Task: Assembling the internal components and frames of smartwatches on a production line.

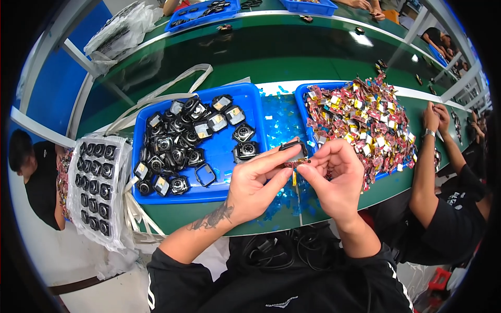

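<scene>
My left hand (254, 187) grips a black watch case (292, 147) between thumb and fingers, above the gap between two blue trays. My right hand (338, 182) is closed in a pinch at the case's right edge, on a small circuit board (295, 163) with a yellow strip hanging below it. The fingers hide part of both. On the left, a blue tray (224, 194) holds many loose black watch cases (177, 143). The right blue tray (301, 95) is heaped with small reddish circuit boards (360, 122) bearing white and yellow pieces.
Blue film scraps (282, 117) litter the green bench between the trays. A clear plastic tray of watch cases (96, 190) stands at the left edge. Behind runs a dark green conveyor belt (250, 47) carrying a few small parts. A co-worker's arms (430, 156) are close on the right.
</scene>
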A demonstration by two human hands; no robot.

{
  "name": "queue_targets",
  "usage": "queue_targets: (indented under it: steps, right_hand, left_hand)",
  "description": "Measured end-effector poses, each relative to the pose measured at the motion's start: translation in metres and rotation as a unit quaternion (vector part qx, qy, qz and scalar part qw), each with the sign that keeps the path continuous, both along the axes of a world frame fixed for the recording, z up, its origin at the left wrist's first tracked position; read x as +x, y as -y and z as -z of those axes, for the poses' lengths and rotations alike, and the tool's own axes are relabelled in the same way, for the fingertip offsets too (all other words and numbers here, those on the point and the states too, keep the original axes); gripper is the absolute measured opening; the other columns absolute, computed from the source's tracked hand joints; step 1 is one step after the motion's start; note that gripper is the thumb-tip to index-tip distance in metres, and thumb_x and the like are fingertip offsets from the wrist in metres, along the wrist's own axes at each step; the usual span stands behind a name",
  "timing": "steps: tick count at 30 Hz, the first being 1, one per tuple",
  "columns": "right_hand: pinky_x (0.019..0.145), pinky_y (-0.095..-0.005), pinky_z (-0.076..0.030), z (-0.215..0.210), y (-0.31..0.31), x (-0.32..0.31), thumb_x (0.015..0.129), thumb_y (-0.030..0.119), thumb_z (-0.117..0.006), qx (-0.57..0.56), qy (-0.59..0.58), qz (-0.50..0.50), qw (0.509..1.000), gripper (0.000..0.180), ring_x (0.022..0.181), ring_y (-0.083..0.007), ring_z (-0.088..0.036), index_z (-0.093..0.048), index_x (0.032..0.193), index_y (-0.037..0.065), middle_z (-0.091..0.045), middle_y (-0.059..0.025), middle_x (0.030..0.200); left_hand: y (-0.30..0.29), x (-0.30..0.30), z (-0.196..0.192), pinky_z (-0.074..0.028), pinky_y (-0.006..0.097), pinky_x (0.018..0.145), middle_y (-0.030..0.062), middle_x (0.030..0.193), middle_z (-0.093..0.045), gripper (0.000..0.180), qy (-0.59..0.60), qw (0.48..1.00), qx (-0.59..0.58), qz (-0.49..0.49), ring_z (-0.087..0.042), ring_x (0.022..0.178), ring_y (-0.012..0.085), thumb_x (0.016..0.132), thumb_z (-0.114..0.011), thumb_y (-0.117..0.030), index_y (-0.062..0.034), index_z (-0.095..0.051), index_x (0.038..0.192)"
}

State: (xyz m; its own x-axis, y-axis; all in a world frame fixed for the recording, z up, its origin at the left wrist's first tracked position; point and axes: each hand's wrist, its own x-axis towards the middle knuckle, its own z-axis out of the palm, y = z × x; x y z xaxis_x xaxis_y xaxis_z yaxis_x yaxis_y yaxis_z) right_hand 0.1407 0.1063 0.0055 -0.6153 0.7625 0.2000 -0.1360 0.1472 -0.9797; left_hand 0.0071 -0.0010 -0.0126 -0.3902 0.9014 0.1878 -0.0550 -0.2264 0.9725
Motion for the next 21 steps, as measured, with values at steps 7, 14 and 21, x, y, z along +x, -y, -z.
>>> queue_targets:
  steps: [7,14,21]
  right_hand:
    - [0.058,-0.0153,-0.038,0.010,-0.006,0.002,0.076,0.000,-0.078,0.105,0.083,0.025,0.991,0.034,0.074,-0.0029,-0.050,-0.055,0.101,0.005,-0.058,-0.0021,0.092]
    - [0.073,-0.0226,-0.052,-0.003,0.003,-0.017,0.079,-0.008,-0.070,0.046,0.070,-0.020,0.996,0.041,0.092,-0.0105,-0.058,-0.054,0.116,0.002,-0.056,-0.0059,0.103]
    - [0.078,-0.0260,-0.053,-0.022,-0.055,-0.065,0.080,-0.008,-0.066,0.095,0.104,-0.133,0.981,0.040,0.090,-0.0121,-0.061,-0.053,0.117,-0.002,-0.059,-0.0078,0.098]
  left_hand:
    - [-0.002,0.004,-0.003,-0.050,0.031,0.098,0.0155,0.129,-0.059,0.034,0.025,1.000,0.013,-0.001,-0.059,0.116,0.0191,0.092,-0.055,0.006,0.0026,-0.060,0.126]
    - [-0.001,0.006,-0.002,-0.046,0.030,0.100,0.0182,0.131,-0.057,0.050,0.089,0.995,0.033,-0.028,-0.057,0.120,0.0204,0.093,-0.051,0.007,-0.0005,-0.040,0.142]
    - [-0.007,-0.039,-0.009,-0.046,0.038,0.097,0.0195,0.131,-0.055,0.040,-0.412,0.885,-0.022,-0.217,-0.057,0.118,0.0300,0.091,-0.057,-0.002,-0.0027,-0.052,0.131]
